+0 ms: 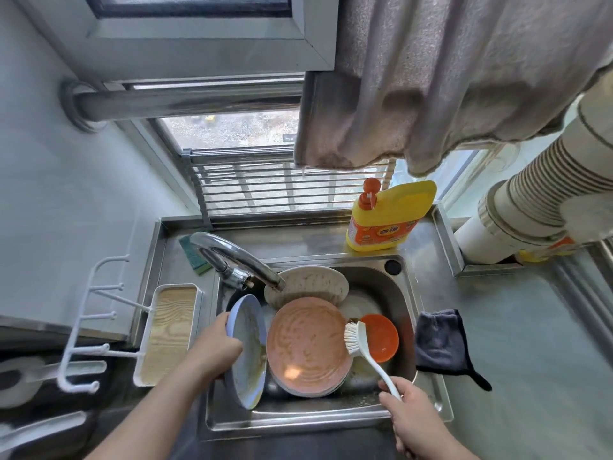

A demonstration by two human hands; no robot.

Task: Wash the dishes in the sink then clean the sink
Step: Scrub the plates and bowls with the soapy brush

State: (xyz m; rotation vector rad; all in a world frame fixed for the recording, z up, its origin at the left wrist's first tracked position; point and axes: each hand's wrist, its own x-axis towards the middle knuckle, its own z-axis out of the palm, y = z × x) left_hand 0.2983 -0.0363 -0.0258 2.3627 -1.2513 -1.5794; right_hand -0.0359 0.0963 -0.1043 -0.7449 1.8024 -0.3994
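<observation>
Left hand point(217, 346) grips blue plate point(247, 351) on edge at sink point(411, 313) left wall; right hand point(409, 410) clamps dish brush point(363, 353), bristles over pink plate point(306, 340) (greasy). Risk: wet rim slips, blue plate drops onto stacked dishes, chips.

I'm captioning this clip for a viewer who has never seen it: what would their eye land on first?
Probably the big pink plate smeared with residue, lying in the middle of the sink. Then the hands: the left hand holds a blue plate on edge beside it, and the right hand grips a white dish brush. The yellow detergent bottle stands behind the sink.
</observation>
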